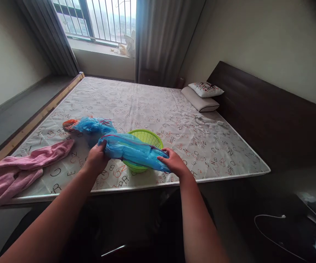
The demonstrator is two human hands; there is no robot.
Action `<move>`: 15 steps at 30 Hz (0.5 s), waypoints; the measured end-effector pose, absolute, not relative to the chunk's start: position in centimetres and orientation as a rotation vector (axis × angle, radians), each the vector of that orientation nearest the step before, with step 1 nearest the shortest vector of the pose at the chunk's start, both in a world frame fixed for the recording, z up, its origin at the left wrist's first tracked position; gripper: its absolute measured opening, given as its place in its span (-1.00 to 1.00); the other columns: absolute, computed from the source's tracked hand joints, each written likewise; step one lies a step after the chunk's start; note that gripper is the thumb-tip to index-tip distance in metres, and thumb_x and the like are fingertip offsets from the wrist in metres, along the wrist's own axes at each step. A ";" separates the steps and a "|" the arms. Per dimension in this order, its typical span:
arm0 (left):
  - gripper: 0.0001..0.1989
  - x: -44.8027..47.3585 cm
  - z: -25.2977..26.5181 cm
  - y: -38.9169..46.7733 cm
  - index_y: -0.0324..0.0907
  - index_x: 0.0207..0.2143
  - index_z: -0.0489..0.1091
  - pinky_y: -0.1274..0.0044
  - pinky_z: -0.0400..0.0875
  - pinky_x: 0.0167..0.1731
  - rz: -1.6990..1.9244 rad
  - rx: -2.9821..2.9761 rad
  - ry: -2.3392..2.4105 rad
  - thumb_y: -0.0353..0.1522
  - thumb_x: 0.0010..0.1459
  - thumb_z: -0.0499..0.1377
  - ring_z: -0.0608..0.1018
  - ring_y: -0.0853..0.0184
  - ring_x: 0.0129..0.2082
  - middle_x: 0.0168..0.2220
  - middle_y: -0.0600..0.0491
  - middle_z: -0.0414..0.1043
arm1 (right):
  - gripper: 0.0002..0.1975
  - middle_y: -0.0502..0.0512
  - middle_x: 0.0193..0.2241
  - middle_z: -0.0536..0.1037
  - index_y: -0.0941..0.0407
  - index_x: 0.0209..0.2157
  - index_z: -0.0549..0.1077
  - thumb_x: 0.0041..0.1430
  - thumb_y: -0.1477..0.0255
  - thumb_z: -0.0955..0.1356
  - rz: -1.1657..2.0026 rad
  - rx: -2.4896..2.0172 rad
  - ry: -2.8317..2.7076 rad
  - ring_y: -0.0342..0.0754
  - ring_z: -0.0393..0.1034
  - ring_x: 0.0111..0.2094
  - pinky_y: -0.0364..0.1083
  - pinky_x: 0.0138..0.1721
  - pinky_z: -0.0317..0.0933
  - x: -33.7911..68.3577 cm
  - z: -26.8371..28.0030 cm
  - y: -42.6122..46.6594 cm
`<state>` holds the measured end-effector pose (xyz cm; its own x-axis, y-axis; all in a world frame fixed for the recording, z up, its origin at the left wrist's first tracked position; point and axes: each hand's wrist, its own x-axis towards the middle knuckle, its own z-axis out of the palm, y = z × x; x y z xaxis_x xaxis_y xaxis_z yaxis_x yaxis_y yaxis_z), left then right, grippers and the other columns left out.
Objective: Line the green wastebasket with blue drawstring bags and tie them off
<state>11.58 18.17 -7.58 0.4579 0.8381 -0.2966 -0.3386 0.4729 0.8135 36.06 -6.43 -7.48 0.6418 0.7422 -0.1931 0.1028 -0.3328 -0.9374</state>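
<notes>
Crosswise — blue plastic bag [133, 150] | between left hand [96, 157] | and right hand [174, 162]

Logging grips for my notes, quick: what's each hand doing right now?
Left hand: closed on one end of the blue bag.
Right hand: closed on the bag's other end.

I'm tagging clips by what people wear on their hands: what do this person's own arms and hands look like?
The left hand and right hand are ungloved. Neither the left forearm nor the right forearm shows a sleeve, watch or bracelet. No ring shows, though some fingers are hidden.
</notes>
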 end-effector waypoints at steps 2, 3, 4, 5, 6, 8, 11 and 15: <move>-0.82 11.7 -7.2 18.0 -0.23 0.01 0.52 0.52 0.67 -0.24 0.910 0.759 0.851 -0.38 0.39 0.26 0.69 0.31 -0.35 -0.27 0.02 0.66 | -0.71 0.09 -0.32 0.63 0.07 -0.23 0.62 0.04 0.24 0.54 0.686 -1.886 -0.685 0.00 0.46 -0.34 -0.11 -0.39 0.28 36.1 -7.8 -6.1; -0.85 11.8 -6.9 17.9 -0.22 -0.01 0.51 0.53 0.67 -0.27 0.940 0.741 0.884 -0.39 0.41 0.24 0.68 0.34 -0.38 -0.28 0.03 0.65 | -0.75 0.06 -0.37 0.61 0.08 -0.28 0.60 0.06 0.22 0.51 0.616 -1.885 -0.648 -0.02 0.43 -0.35 -0.11 -0.38 0.26 36.1 -8.1 -5.9; -0.88 11.9 -6.7 17.7 -0.20 -0.03 0.51 0.54 0.66 -0.30 0.945 0.708 0.907 -0.39 0.43 0.22 0.67 0.36 -0.40 -0.28 0.04 0.65 | -0.75 0.03 -0.41 0.57 0.08 -0.32 0.57 0.09 0.19 0.47 0.535 -1.857 -0.585 -0.04 0.40 -0.37 -0.12 -0.37 0.25 36.2 -8.3 -5.6; -0.88 12.0 -6.4 17.6 -0.19 -0.04 0.50 0.56 0.66 -0.33 0.920 0.662 0.919 -0.39 0.45 0.20 0.67 0.37 -0.42 -0.28 0.04 0.65 | -0.72 0.00 -0.43 0.54 0.07 -0.34 0.53 0.10 0.14 0.44 0.456 -1.807 -0.501 -0.07 0.37 -0.38 -0.12 -0.37 0.24 36.3 -8.6 -5.4; -0.88 12.1 -6.3 17.4 -0.19 -0.05 0.50 0.58 0.65 -0.36 0.872 0.614 0.927 -0.39 0.47 0.17 0.66 0.38 -0.44 -0.29 0.04 0.64 | -0.69 -0.03 -0.45 0.50 0.07 -0.35 0.50 0.10 0.10 0.43 0.389 -1.739 -0.404 -0.09 0.34 -0.40 -0.13 -0.37 0.23 36.4 -8.9 -5.1; -0.84 12.2 -6.2 16.9 -0.19 -0.07 0.50 0.60 0.61 -0.42 0.746 0.554 0.925 -0.42 0.49 0.11 0.65 0.39 -0.47 -0.31 0.04 0.64 | -0.62 -0.07 -0.45 0.46 0.06 -0.33 0.44 0.08 0.02 0.43 0.327 -1.587 -0.219 -0.13 0.31 -0.43 -0.14 -0.36 0.26 36.5 -9.4 -4.5; -0.80 12.2 -6.3 16.4 -0.17 -0.11 0.50 0.60 0.57 -0.49 0.661 0.529 0.874 -0.39 0.49 0.06 0.61 0.37 -0.52 -0.37 0.05 0.62 | -0.52 -0.05 -0.41 0.50 0.05 -0.29 0.41 0.09 -0.09 0.42 0.383 -1.414 -0.050 -0.12 0.38 -0.41 -0.12 -0.34 0.36 36.5 -9.8 -4.0; -0.63 12.1 -6.1 16.0 -0.16 -0.08 0.54 0.44 0.66 -0.36 0.629 0.513 0.755 -0.12 0.48 0.05 0.68 0.24 -0.36 -0.26 -0.05 0.66 | -0.40 0.04 -0.32 0.58 0.05 -0.24 0.43 0.14 -0.23 0.37 0.465 -1.379 -0.031 -0.06 0.52 -0.33 -0.07 -0.30 0.46 36.6 -10.1 -4.0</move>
